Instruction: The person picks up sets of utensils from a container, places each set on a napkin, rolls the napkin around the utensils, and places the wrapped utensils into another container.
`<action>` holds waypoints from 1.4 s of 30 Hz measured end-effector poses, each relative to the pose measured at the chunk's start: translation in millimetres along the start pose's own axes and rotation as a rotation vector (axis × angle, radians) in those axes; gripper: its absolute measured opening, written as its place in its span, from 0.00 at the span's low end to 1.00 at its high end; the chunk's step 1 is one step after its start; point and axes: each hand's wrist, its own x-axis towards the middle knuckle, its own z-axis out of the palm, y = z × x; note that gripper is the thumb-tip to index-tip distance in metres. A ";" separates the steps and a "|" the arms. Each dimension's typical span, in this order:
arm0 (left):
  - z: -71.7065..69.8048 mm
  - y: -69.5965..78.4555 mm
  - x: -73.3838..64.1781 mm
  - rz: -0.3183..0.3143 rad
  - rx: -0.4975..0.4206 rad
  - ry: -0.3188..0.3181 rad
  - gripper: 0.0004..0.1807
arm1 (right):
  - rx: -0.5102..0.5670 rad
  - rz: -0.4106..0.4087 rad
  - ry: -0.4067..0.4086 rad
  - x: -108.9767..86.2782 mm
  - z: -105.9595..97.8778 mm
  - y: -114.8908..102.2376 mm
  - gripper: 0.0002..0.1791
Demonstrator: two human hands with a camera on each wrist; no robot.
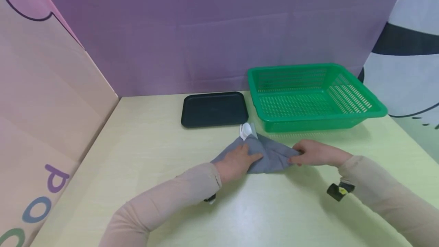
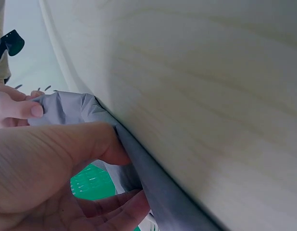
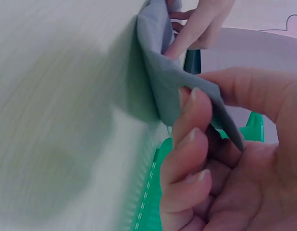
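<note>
A grey cloth napkin (image 1: 272, 160) lies folded over white plastic cutlery on the table. From its top edge stick out a fork (image 1: 241, 132), a spoon (image 1: 247, 129) and a pale piece like a knife handle (image 1: 253, 129). My left hand (image 1: 237, 163) presses on the napkin just below the cutlery, thumb and fingers extended in the left wrist view. At the right end, my right hand (image 1: 317, 153) pinches a napkin corner between thumb and fingers, and the right wrist view shows this cloth corner (image 3: 160, 79) lifted off the table. The lower cutlery is hidden by the cloth.
Behind the napkin stands a black tray (image 1: 215, 109), close to the purple back wall. To its right is a green plastic basket (image 1: 310, 121) with perforated sides. Pale tabletop (image 1: 154, 132) extends to the left and front.
</note>
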 end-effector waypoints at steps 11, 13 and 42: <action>-0.2 0.6 0.3 0.002 0.029 0.009 0.31 | 0.024 -0.056 0.064 -0.2 2.4 -13.1 0.15; -0.1 1.1 0.5 -0.001 0.044 0.011 0.32 | 0.031 -0.065 0.073 0.4 3.0 -15.6 0.15; 0.7 0.3 2.8 -0.027 -0.054 -0.007 0.27 | -0.004 -0.171 0.106 14.1 12.5 -46.2 0.14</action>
